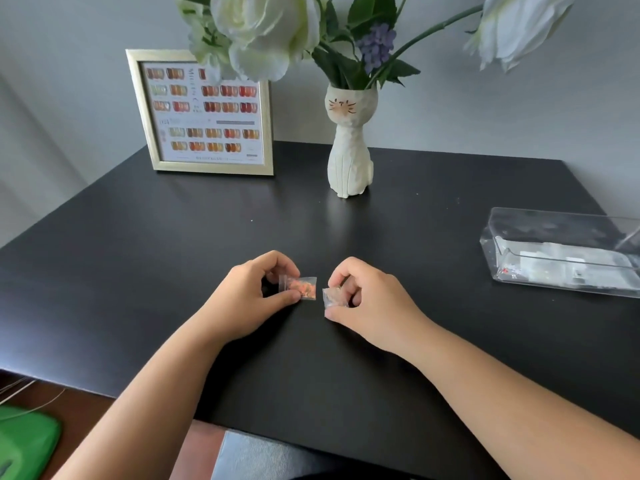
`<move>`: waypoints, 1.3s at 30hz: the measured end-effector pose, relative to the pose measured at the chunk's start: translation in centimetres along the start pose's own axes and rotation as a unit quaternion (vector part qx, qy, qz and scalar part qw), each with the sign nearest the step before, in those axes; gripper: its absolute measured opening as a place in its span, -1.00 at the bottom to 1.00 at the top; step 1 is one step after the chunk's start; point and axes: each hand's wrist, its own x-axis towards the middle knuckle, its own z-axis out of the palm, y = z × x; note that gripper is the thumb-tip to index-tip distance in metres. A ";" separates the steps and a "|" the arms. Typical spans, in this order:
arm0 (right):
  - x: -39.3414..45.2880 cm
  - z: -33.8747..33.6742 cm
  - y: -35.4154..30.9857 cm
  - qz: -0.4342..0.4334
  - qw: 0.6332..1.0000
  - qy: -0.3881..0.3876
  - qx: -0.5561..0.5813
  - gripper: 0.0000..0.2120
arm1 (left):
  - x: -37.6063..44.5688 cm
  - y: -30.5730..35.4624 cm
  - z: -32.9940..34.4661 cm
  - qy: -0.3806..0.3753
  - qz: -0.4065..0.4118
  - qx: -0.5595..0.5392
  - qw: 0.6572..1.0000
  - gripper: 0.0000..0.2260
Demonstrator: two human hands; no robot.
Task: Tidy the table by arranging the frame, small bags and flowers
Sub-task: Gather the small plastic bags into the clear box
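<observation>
Clear small bags: orange flecks inside; pinched by both hands.

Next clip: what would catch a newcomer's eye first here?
Probably the white cat-shaped vase of large white flowers at the back centre of the black table, with the gold-framed nail colour chart standing to its left. Then the two hands at the front centre, left hand and right hand, each pinching a small clear plastic bag.

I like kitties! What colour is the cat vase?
Creamy white cat vase, seen in the head view.
</observation>
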 end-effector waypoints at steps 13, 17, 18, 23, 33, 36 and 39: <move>-4.8 -9.9 4.7 0.006 0.966 0.225 0.127 -0.80 | 3.1 6.3 3.1 -0.084 0.088 -0.094 0.988 -0.57; -6.5 -13.9 7.8 0.017 0.947 0.319 0.045 -0.87 | 5.3 10.7 4.8 -0.112 0.147 -0.109 0.977 -0.60; -6.9 -15.0 8.6 0.012 0.940 0.340 0.019 -0.90 | 5.9 11.9 5.3 -0.119 0.151 -0.128 0.973 -0.61; -8.6 -20.1 12.4 0.000 0.896 0.408 -0.176 -0.86 | 8.9 17.8 8.8 -0.111 0.191 -0.191 0.956 -0.68; -9.9 -23.0 15.6 0.042 0.864 0.461 -0.199 -0.76 | 13.6 22.5 14.3 -0.065 0.159 -0.193 0.966 -0.75; -9.5 -22.8 15.4 0.022 0.866 0.464 -0.183 -0.82 | 14.6 22.8 14.9 -0.071 0.146 -0.169 0.972 -0.82; -9.2 -22.9 15.8 0.020 0.855 0.478 -0.198 -0.82 | 15.0 23.0 15.7 -0.071 0.139 -0.142 0.977 -0.88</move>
